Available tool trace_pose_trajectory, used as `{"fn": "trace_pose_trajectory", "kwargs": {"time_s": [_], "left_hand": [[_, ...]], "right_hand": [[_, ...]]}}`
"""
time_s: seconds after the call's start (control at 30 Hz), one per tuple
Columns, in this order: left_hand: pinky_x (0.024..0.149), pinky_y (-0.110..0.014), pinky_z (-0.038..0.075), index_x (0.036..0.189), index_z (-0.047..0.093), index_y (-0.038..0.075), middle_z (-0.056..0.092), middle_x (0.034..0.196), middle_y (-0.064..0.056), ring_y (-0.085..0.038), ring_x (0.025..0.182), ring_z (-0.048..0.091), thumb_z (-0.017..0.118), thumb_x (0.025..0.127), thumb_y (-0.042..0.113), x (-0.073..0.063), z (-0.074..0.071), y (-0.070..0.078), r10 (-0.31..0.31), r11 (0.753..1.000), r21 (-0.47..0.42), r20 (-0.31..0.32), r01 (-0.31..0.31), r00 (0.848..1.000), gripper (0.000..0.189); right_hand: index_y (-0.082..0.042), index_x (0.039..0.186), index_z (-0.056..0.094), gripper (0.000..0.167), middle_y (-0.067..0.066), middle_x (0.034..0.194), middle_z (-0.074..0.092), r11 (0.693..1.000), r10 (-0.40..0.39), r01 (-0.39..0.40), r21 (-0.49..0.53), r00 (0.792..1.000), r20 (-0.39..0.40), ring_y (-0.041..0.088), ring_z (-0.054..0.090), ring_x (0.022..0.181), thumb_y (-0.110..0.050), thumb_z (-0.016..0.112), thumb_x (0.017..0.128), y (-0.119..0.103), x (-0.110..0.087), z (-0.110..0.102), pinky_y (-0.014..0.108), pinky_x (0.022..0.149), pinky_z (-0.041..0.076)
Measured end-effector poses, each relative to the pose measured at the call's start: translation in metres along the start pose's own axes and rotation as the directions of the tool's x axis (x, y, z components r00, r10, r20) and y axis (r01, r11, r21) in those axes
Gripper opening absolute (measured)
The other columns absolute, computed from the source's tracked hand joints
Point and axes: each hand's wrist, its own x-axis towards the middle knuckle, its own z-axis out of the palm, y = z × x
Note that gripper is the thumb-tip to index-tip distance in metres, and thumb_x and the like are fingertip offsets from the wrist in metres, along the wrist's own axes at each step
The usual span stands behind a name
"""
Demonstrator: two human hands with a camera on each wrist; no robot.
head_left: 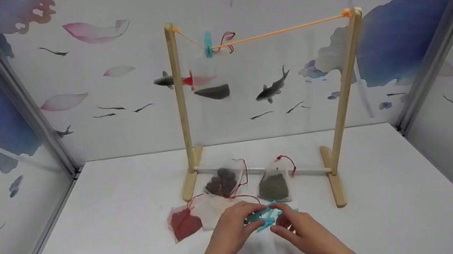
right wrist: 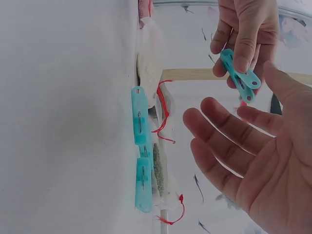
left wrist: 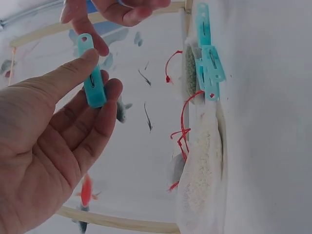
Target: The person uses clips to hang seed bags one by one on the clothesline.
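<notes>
My left hand (head_left: 232, 229) pinches a turquoise clothespin (left wrist: 96, 95) between thumb and fingers, clear of the table. Close beside it is my right hand (head_left: 311, 232), its fingers spread and slightly bent with nothing in them, as the right wrist view shows. Beneath both hands lie several more turquoise clothespins (right wrist: 140, 117) in a loose pile. Just past the left hand is a mesh bag of pale grains (left wrist: 199, 170) with a red drawstring; the hand partly hides it in the head view.
A wooden stand (head_left: 182, 107) carries an orange cord (head_left: 284, 31). From it hangs a bag with dark contents (head_left: 216, 92), under a turquoise clothespin (head_left: 207, 43). On the table lie bags of red powder (head_left: 185, 224), brown lumps (head_left: 223, 185) and green bits (head_left: 273, 186).
</notes>
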Motion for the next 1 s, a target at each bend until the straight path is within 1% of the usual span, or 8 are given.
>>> {"fn": "trace_pose_trajectory", "kwargs": {"time_s": [0.17, 0.33, 0.43, 0.53, 0.67, 0.77, 0.9, 1.0], "left_hand": [[0.087, -0.023, 0.056, 0.113, 0.074, 0.017, 0.073, 0.107, 0.003, -0.005, 0.098, 0.066, 0.073, 0.089, 0.016, 0.001, 0.005, 0.007, 0.03, 0.999, 0.009, 0.051, -0.031, 0.998, 0.024], [0.088, -0.023, 0.054, 0.112, 0.074, 0.018, 0.073, 0.107, 0.004, -0.004, 0.098, 0.064, 0.072, 0.09, 0.017, -0.001, 0.007, 0.009, 0.029, 0.999, 0.022, 0.089, -0.031, 0.996, 0.022], [0.089, -0.024, 0.054, 0.114, 0.073, 0.018, 0.073, 0.11, 0.005, -0.004, 0.1, 0.064, 0.07, 0.092, 0.019, -0.003, 0.006, 0.007, 0.038, 0.999, 0.023, 0.098, -0.041, 0.994, 0.022], [0.088, -0.027, 0.055, 0.115, 0.072, 0.018, 0.072, 0.11, 0.004, -0.004, 0.099, 0.064, 0.067, 0.094, 0.02, -0.004, 0.005, 0.005, 0.042, 0.999, -0.021, 0.114, -0.04, 0.993, 0.022], [0.084, -0.023, 0.055, 0.116, 0.072, 0.017, 0.073, 0.109, 0.003, -0.002, 0.096, 0.064, 0.065, 0.095, 0.027, -0.005, 0.002, 0.004, 0.039, 0.995, -0.101, 0.137, -0.025, 0.99, 0.024], [0.084, -0.019, 0.054, 0.117, 0.072, 0.017, 0.073, 0.11, 0.003, -0.002, 0.095, 0.065, 0.064, 0.096, 0.033, -0.006, 0.001, 0.003, 0.048, 0.988, -0.153, 0.145, -0.025, 0.988, 0.028], [0.086, -0.02, 0.054, 0.118, 0.072, 0.017, 0.073, 0.112, 0.001, -0.004, 0.099, 0.067, 0.063, 0.096, 0.034, -0.006, -0.001, 0.001, 0.062, 0.976, -0.214, 0.149, -0.029, 0.987, 0.029], [0.086, -0.02, 0.054, 0.118, 0.072, 0.019, 0.074, 0.113, 0.002, -0.004, 0.099, 0.067, 0.064, 0.095, 0.032, -0.007, -0.002, 0.0, 0.054, 0.971, -0.236, 0.15, -0.017, 0.987, 0.027]], "right_hand": [[-0.014, 0.123, 0.051, 0.042, -0.006, 0.086, 0.064, 1.0, 0.021, -0.021, -0.019, 0.999, -0.038, 0.002, 0.056, 0.076, -0.049, 0.052, 0.101, -0.001, -0.001, 0.003, 0.019, 0.07, 0.05], [-0.018, 0.111, 0.052, 0.042, -0.01, 0.077, 0.052, 0.992, 0.075, -0.078, -0.098, 0.997, -0.03, 0.003, 0.046, 0.069, -0.058, 0.049, 0.098, 0.001, -0.001, 0.008, 0.02, 0.063, 0.041], [-0.019, 0.103, 0.053, 0.043, -0.01, 0.074, 0.047, 0.989, 0.058, -0.063, -0.135, 0.997, -0.041, 0.004, 0.045, 0.068, -0.061, 0.047, 0.098, 0.004, -0.001, 0.013, 0.021, 0.061, 0.037], [-0.019, 0.094, 0.054, 0.043, -0.011, 0.071, 0.042, 0.988, 0.028, -0.039, -0.147, 0.997, -0.071, 0.002, 0.043, 0.066, -0.061, 0.046, 0.097, 0.005, -0.001, 0.015, 0.02, 0.061, 0.036], [-0.019, 0.08, 0.052, 0.042, -0.014, 0.064, 0.035, 0.99, -0.009, -0.01, -0.138, 0.991, -0.135, -0.002, 0.036, 0.059, -0.057, 0.05, 0.098, 0.005, -0.002, 0.015, 0.017, 0.056, 0.033], [-0.019, 0.073, 0.049, 0.041, -0.015, 0.061, 0.031, 0.99, -0.033, 0.007, -0.138, 0.982, -0.187, -0.003, 0.031, 0.056, -0.05, 0.053, 0.1, 0.004, -0.002, 0.016, 0.017, 0.054, 0.029], [-0.018, 0.071, 0.049, 0.039, -0.016, 0.061, 0.032, 0.994, -0.055, 0.032, -0.106, 0.972, -0.227, -0.004, 0.03, 0.056, -0.042, 0.056, 0.101, 0.001, -0.002, 0.016, 0.016, 0.054, 0.028], [-0.017, 0.074, 0.05, 0.038, -0.016, 0.062, 0.033, 0.996, -0.057, 0.043, -0.073, 0.977, -0.206, -0.004, 0.031, 0.056, -0.041, 0.053, 0.103, 0.0, -0.003, 0.017, 0.016, 0.054, 0.029]]}}
